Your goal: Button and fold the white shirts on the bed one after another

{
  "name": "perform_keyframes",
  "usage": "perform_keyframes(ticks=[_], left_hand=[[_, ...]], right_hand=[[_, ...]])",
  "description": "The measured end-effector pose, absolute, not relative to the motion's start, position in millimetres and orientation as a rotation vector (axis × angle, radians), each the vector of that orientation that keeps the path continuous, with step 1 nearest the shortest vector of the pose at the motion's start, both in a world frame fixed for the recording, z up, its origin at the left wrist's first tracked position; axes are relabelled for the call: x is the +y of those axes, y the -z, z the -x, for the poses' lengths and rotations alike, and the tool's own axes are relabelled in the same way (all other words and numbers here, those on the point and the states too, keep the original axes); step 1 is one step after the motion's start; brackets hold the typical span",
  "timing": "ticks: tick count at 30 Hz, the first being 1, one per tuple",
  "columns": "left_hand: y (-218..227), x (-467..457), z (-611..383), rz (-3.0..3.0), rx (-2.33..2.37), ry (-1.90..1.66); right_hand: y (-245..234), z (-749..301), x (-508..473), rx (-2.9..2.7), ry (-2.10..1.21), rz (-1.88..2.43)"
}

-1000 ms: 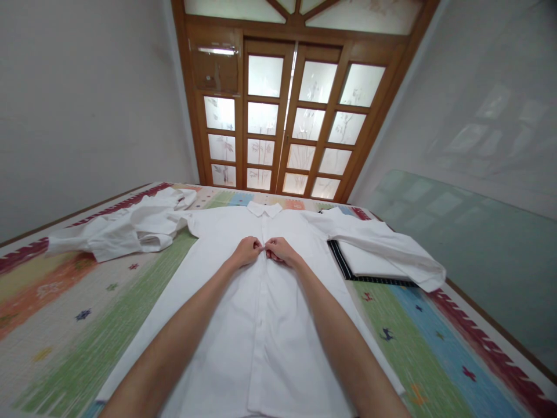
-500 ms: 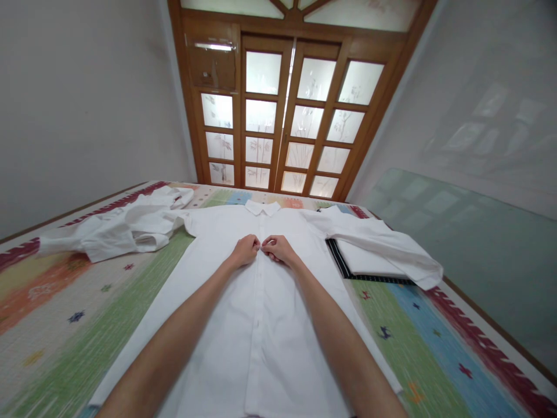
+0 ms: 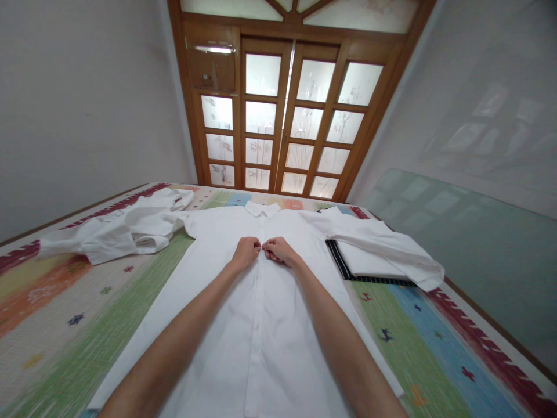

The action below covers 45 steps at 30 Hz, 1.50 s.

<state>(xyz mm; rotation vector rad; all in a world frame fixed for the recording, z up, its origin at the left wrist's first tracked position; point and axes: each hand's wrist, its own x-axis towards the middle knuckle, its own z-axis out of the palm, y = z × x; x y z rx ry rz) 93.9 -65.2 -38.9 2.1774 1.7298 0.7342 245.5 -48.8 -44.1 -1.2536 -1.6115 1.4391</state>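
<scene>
A white shirt (image 3: 226, 337) lies flat, front side up, its collar (image 3: 262, 209) pointing away from me. My left hand (image 3: 248, 252) and my right hand (image 3: 278, 250) meet at the button placket (image 3: 256, 331), a short way below the collar. Both are closed, fingertips pinched on the placket's edge from either side, almost touching each other. Any button between the fingertips is too small and hidden to make out. The shirt's right-hand sleeve (image 3: 391, 244) stretches out across a folded stack.
A crumpled white garment (image 3: 126, 229) lies at the left. Folded white cloth (image 3: 365, 261) rests on a black striped piece (image 3: 339, 261) at the right. Beneath everything is a colourful patterned bedspread (image 3: 87, 325). Walls flank both sides, with wooden glazed doors (image 3: 282, 116) beyond.
Both hands stay at the same spot on the placket, with only slight finger movement. The view has shifted a little.
</scene>
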Motion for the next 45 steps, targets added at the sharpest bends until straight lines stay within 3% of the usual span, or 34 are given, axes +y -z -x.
perform_keyframes(ticks=[18, 45], left_hand=[[30, -65, -92, -2.041, 1.777, -0.633], [21, -81, -102, -1.824, 1.821, -0.79]], right_hand=[[37, -243, -51, -1.542, -1.514, 1.324], [31, -245, -50, -1.5, -1.602, 1.316]])
